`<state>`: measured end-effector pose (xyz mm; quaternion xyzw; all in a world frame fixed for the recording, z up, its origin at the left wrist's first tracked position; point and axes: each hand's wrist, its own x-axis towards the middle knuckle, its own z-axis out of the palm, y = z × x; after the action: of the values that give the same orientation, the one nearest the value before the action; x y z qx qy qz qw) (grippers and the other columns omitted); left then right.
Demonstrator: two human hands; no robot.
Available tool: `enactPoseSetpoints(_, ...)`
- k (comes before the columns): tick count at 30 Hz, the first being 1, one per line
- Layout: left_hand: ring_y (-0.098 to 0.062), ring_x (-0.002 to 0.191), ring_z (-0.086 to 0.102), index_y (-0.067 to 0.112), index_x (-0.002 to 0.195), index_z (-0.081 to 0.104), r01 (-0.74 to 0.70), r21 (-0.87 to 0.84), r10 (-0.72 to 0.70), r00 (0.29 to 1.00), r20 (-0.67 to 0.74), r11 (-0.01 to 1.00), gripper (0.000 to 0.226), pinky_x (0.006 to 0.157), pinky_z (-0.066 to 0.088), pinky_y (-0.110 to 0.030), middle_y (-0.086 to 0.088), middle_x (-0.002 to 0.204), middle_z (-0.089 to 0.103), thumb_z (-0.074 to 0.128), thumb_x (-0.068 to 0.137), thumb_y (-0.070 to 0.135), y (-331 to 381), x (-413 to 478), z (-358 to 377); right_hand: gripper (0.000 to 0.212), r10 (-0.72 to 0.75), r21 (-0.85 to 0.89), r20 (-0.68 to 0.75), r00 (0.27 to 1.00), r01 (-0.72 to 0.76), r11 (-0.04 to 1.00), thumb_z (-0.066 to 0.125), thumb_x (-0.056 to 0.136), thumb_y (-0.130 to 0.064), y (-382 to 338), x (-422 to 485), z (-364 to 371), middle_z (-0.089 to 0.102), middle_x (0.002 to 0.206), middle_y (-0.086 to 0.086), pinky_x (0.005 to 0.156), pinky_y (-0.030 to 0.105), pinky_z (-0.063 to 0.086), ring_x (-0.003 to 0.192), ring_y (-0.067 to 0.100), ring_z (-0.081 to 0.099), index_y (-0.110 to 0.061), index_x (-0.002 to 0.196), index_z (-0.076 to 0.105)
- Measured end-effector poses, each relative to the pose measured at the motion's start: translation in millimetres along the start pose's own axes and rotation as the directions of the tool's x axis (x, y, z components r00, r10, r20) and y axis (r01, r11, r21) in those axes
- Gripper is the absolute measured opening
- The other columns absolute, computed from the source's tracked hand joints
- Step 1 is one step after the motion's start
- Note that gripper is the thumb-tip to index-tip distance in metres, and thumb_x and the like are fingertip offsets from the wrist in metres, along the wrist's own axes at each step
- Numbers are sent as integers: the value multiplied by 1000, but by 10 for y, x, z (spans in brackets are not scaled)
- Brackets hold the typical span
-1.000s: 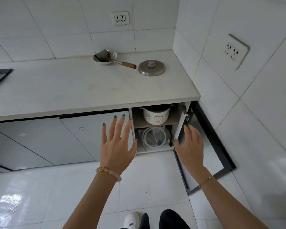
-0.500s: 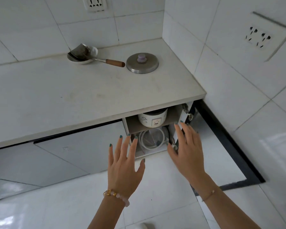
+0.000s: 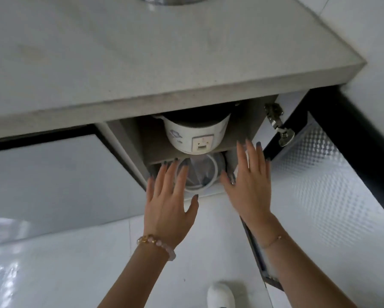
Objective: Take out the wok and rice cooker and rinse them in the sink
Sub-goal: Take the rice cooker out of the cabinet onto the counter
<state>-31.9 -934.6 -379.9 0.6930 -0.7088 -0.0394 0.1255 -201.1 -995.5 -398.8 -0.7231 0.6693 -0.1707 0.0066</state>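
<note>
A white rice cooker (image 3: 194, 135) with a dark top stands on the upper shelf of the open cabinet (image 3: 160, 155) under the counter. Below it, on the lower level, leans a round glass lid with a white rim (image 3: 205, 172). My left hand (image 3: 170, 196) reaches toward the cabinet mouth with fingers straight and spread, fingertips at the shelf edge, holding nothing. To the right, my right hand (image 3: 248, 181) is also flat and spread, just below and right of the cooker, holding nothing. No wok is in view.
The stone countertop (image 3: 142, 63) overhangs the cabinet, with a metal lid's edge (image 3: 173, 0) at the top. The open cabinet door (image 3: 320, 174) swings out to the right, its hinge (image 3: 277, 123) exposed. Closed cabinet fronts (image 3: 53, 181) lie left. A white shoe (image 3: 220, 294) shows below on the tiled floor.
The view has dropped and come much closer to the cabinet. Both hands have moved forward to the cabinet opening, still spread and holding nothing.
</note>
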Motion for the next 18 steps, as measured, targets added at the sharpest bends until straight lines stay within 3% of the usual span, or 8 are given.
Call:
enactPoseSetpoints(6,-36,134,37,11,139,41,104,-82,-103,995,16,991,68,109,30,-54,-13,143,44,50,79,42,-34,398,692,69,-30,50,-54,998,33,998,55,86,-42,314,474,624,34,149,11,111,52,28,138,31,30,-10,144,34)
enactPoseSetpoints(9,-34,136,33,14,141,38,110,-125,-113,994,-12,986,69,112,27,-51,-11,145,41,48,79,44,-84,517,881,66,49,333,-27,998,-37,942,57,88,-36,306,667,779,33,150,7,112,35,29,137,23,31,-13,145,33)
enactPoseSetpoints(10,-32,138,31,15,142,36,115,-169,-118,993,-9,979,70,113,25,-50,-9,146,39,46,80,45,-95,546,934,61,149,539,44,988,-149,829,56,91,-33,285,746,789,35,149,3,108,26,30,134,17,35,-15,145,33)
enactPoseSetpoints(11,-29,139,29,17,143,33,126,-232,-130,992,0,964,71,115,23,-48,-7,148,36,44,80,48,-104,570,982,54,260,740,179,949,-304,599,53,93,-29,257,849,780,40,146,2,103,19,32,128,13,41,-16,143,36)
enactPoseSetpoints(12,-27,139,28,18,144,31,143,-306,-147,989,12,941,73,115,23,-47,-5,149,35,41,80,52,-113,579,1019,47,326,865,337,883,-427,265,48,96,-26,240,978,784,46,141,2,102,19,34,121,11,46,-15,140,40)
enactPoseSetpoints(14,-23,138,29,20,144,30,172,-441,-179,984,25,881,77,114,27,-45,-3,148,35,36,77,57,-141,569,1074,40,294,822,560,775,-475,-313,39,99,-28,282,1245,832,51,137,7,104,26,36,121,15,50,-11,135,45)
enactPoseSetpoints(16,-21,135,33,20,143,33,181,-492,-194,981,24,852,75,112,31,-45,-2,146,38,37,77,56,-181,543,1102,45,249,724,608,754,-399,-562,34,100,-32,349,1478,879,51,137,10,100,31,37,126,21,48,-8,136,46)
enactPoseSetpoints(18,-21,132,38,20,141,36,177,-477,-191,981,21,861,71,110,33,-42,-1,143,42,41,79,54,-241,509,1128,47,263,704,597,758,-338,-624,33,100,-33,406,1658,903,51,138,11,102,33,36,128,22,47,-7,137,46)
